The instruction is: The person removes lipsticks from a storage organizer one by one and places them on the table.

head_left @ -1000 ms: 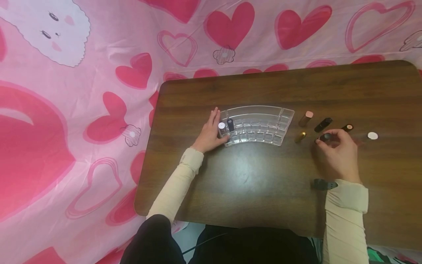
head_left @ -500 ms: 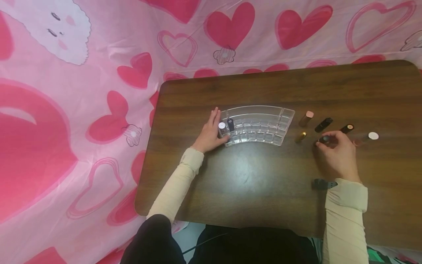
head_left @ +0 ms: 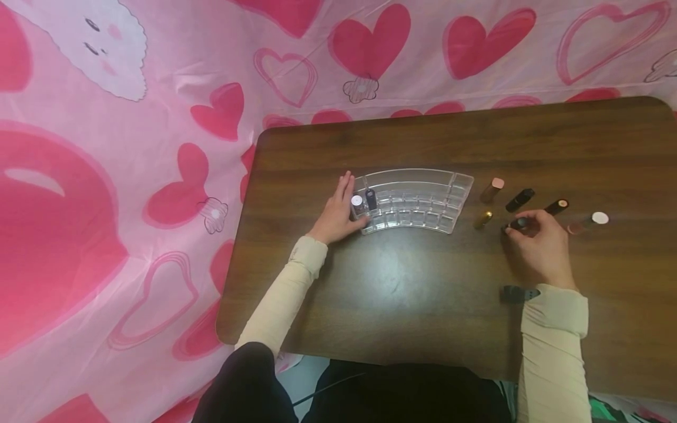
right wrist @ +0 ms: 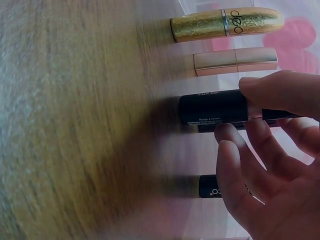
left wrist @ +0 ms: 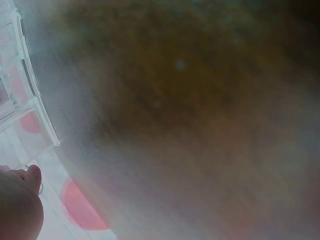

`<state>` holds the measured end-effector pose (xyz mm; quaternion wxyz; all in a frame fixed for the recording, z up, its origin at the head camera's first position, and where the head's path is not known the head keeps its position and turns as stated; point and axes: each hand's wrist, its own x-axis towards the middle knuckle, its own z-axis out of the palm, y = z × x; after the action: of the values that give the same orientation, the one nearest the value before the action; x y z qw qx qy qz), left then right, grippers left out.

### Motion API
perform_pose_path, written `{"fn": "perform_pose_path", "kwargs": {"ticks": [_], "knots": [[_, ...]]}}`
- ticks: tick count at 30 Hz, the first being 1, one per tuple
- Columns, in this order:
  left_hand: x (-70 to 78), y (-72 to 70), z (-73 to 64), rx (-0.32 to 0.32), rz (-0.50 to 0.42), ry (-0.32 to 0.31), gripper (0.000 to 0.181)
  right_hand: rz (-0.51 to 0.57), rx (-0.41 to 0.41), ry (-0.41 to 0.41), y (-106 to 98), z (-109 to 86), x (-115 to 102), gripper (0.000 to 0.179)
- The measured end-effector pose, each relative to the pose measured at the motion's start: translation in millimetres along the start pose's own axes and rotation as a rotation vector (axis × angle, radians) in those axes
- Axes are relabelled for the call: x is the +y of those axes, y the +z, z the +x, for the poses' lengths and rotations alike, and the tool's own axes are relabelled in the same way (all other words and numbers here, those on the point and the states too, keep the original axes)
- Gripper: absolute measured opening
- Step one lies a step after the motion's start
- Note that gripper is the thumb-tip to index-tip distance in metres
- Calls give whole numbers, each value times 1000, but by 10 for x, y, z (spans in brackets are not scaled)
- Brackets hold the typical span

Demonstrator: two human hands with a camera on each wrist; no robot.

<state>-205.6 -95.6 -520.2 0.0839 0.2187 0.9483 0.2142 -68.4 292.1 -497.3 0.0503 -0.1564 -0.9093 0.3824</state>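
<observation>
My left hand (head_left: 337, 214) rests against the left end of a clear, curved acrylic lipstick organizer (head_left: 418, 200), fingers straight along its side and thumb at its front edge. A white-capped tube (head_left: 357, 202) and a dark tube (head_left: 371, 198) stand in its leftmost compartments. On the right, my right hand (head_left: 547, 247) pinches a black lipstick (head_left: 518, 224) between thumb and fingers. In the right wrist view this black lipstick (right wrist: 212, 106) stands upright with its base close to the tabletop, small print on its side. Only part of my left hand (left wrist: 22, 200) shows in the left wrist view.
Around the right hand stand a rose-pink lipstick (head_left: 492, 189), a gold lipstick (head_left: 483, 220), a black tube (head_left: 520, 200), a black tube with a tan top (head_left: 557, 206) and a white-capped tube (head_left: 599, 218). The brown wooden table (head_left: 391, 311) meets a pink heart-print cloth (head_left: 296, 70) behind.
The right hand has shifted slightly left, and the black lipstick in it sits a little lower. The left hand and organizer have stayed in place.
</observation>
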Motion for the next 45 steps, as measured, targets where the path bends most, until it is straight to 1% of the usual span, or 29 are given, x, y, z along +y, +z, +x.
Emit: {"fn": "perform_pose_path", "kwargs": {"ticks": [6, 16, 28, 37, 40, 43, 45], "knots": [[15, -17, -1, -4, -5, -5, 103, -10, 1, -5, 5, 11, -2, 31], [22, -30, -8, 2, 15, 23, 103, -20, 2, -6, 25, 22, 14, 32], [27, -19, -12, 14, 9, 27, 103, -11, 13, -13, 31, 14, 30, 35], [10, -14, -6, 9, 3, 22, 103, 1, -34, 17, 22, 16, 37, 43], [14, -15, -7, 9, 0, 19, 103, 9, -50, 29, 8, 9, 43, 48], [21, -24, -7, 3, 7, 19, 103, 19, -58, 40, -19, -6, 35, 53], [21, -28, -6, 6, 8, 24, 103, 19, -48, 43, -41, -18, 17, 55]]}}
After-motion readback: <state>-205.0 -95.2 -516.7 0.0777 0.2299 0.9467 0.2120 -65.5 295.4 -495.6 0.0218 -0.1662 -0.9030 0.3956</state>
